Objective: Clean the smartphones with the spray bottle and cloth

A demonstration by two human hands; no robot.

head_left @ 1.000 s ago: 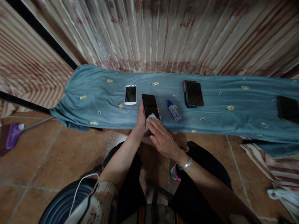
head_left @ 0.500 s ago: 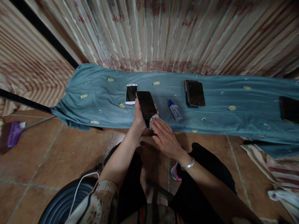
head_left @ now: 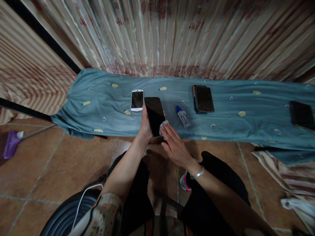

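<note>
My left hand (head_left: 145, 126) is wrapped round a dark smartphone (head_left: 154, 113), thumb along its left edge and fingertips showing at the right. Its black screen faces up. My right hand (head_left: 175, 144) presses a small whitish cloth (head_left: 163, 127) against the lower right of the screen. Just left of the held phone, a white-framed smartphone (head_left: 137, 100) lies on the teal cloth cover (head_left: 113, 114). To the right lies a clear small bottle (head_left: 183, 118) with a blue cap.
A stack of dark devices (head_left: 203, 99) lies farther right on the cover, and another dark device (head_left: 302, 114) near the right end. Behind hangs a pleated curtain (head_left: 157, 42). A purple broom head (head_left: 11, 144) and a round black object (head_left: 66, 213) are on the floor at left.
The view has shifted slightly, so the things on the cover sit a little farther left. Both hands keep their hold on the phone and the cloth, with the cloth still at the lower right.
</note>
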